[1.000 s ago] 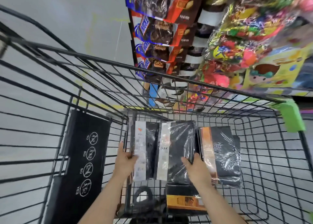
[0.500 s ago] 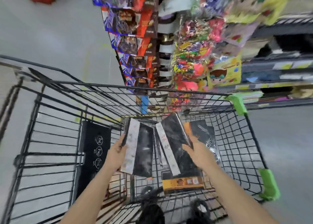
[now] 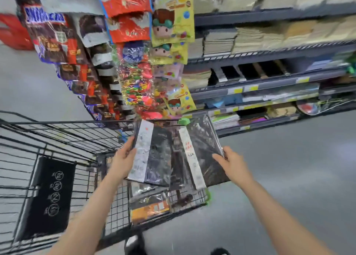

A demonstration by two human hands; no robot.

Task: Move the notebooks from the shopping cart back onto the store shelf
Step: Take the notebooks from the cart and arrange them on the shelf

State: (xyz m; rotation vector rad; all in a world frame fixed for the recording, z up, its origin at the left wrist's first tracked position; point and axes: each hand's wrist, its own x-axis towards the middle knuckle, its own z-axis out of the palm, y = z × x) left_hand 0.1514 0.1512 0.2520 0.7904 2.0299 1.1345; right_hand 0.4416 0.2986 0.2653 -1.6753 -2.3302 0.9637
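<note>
Left hand (image 3: 123,158), fingers (image 3: 129,145) curled round the left edge of a black shrink-wrapped notebook with a white band (image 3: 152,156), lifted above the shopping cart (image 3: 57,137). Right hand (image 3: 234,164), fingers (image 3: 218,158) pinching the right edge of a second black wrapped notebook (image 3: 202,154), tilted, just right of the first. Beneath both sets of fingers, an orange-labelled notebook (image 3: 149,208) in the cart; beyond them, the store shelf (image 3: 269,81) of stacked stationery.

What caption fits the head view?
Each hand, left hand and right hand, lifts a wrapped notebook above the cart.
</note>
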